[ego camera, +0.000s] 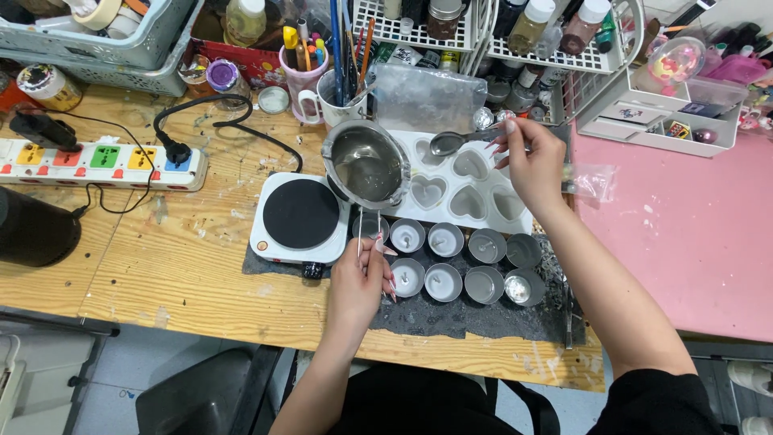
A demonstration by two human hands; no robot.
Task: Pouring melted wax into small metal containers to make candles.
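Note:
My left hand (361, 278) grips the thin wire handle of a small steel melting pot (366, 163), holding it raised between a white hot plate (299, 217) and a white heart-shaped mould (463, 187). My right hand (527, 159) holds a metal spoon (451, 142) over the far edge of the mould, bowl pointing left toward the pot. In front of the mould stand several small round metal cups (445, 239) in two rows on a dark mat (475, 318); some hold pale wax with wicks.
A white power strip with coloured sockets (101, 163) lies at left with black cables. Mugs of brushes (338, 89), wire racks of bottles (555, 32) and grey baskets (105, 40) crowd the back. A pink surface (692, 234) adjoins at right; a black cylinder (32, 225) stands far left.

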